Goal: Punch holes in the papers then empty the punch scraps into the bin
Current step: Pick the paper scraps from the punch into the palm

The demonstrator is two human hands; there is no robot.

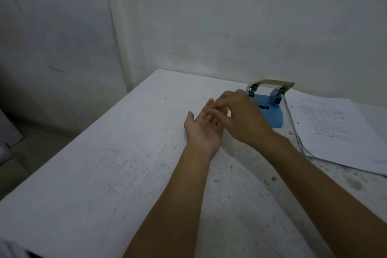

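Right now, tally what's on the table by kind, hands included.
Hole punch, blue base: 1
Paper stack: 1, sheet count not readable
Hands: 2, the left hand palm up, the right hand over its fingers
Total: 4
Small white flecks lie on the table near the wrists; too small to count.

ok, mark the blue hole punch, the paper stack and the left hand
blue hole punch with cream handle (270,111), head view, on its blue base
white printed paper stack (330,130), head view, top sheet
left hand (203,128), head view, open palm
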